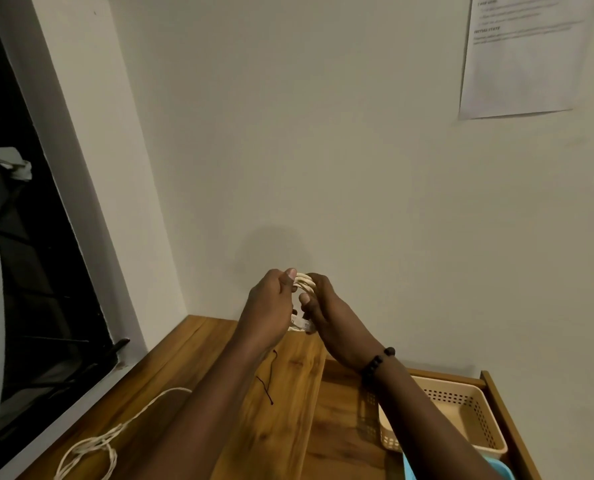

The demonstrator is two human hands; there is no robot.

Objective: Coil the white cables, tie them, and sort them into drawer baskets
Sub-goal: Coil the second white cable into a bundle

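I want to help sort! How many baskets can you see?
2. A beige basket sits in the open drawer at the right. A blue basket peeks in at the bottom edge, mostly cut off. More may be hidden.

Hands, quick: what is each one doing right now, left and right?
Left hand: fingers curled round the coiled white cable, holding it.
Right hand: also gripping the same coil from the other side.
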